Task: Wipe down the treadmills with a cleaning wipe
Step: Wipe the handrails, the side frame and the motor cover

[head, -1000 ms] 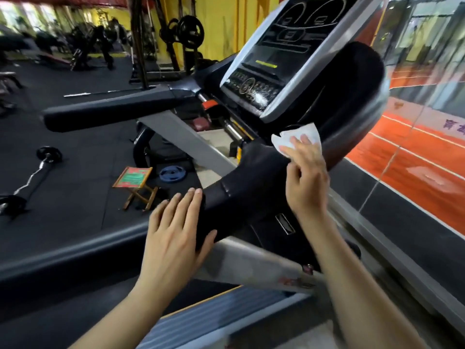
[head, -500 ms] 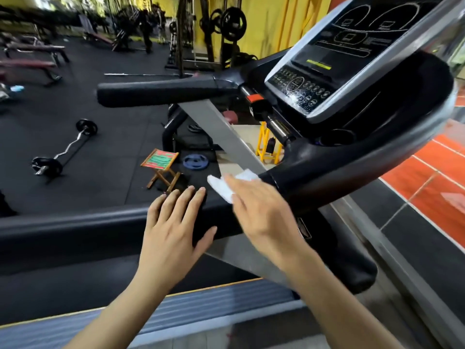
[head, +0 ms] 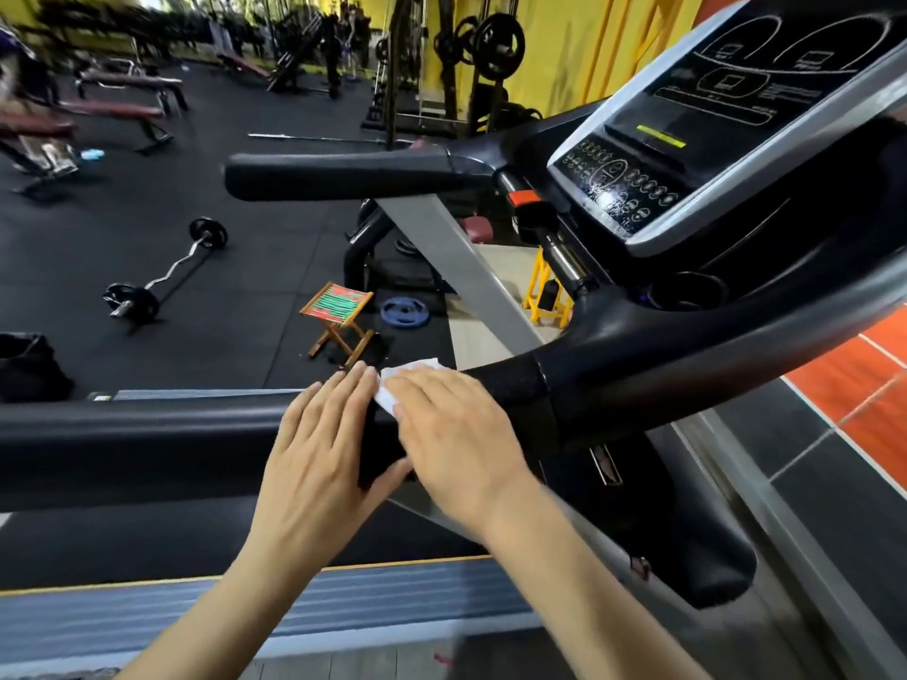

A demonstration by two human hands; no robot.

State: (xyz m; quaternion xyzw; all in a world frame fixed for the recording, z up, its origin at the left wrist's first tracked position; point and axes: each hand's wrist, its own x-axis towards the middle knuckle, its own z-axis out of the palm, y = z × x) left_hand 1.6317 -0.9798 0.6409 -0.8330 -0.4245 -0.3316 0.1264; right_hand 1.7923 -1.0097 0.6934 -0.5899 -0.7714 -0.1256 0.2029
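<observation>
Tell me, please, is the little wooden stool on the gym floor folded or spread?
Spread: the stool stands on crossed legs with its striped seat stretched flat on top.

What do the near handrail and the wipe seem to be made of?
Near handrail: apparently padded foam or rubber over a rigid bar, matte black with a soft sheen. Wipe: thin white nonwoven or paper, crumpled under the right hand; dampness cannot be told.

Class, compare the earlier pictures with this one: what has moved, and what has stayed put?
The right hand slid the wipe down the handrail from beside the console, nearly meeting the left hand. The left hand stayed flat on the rail.
</observation>
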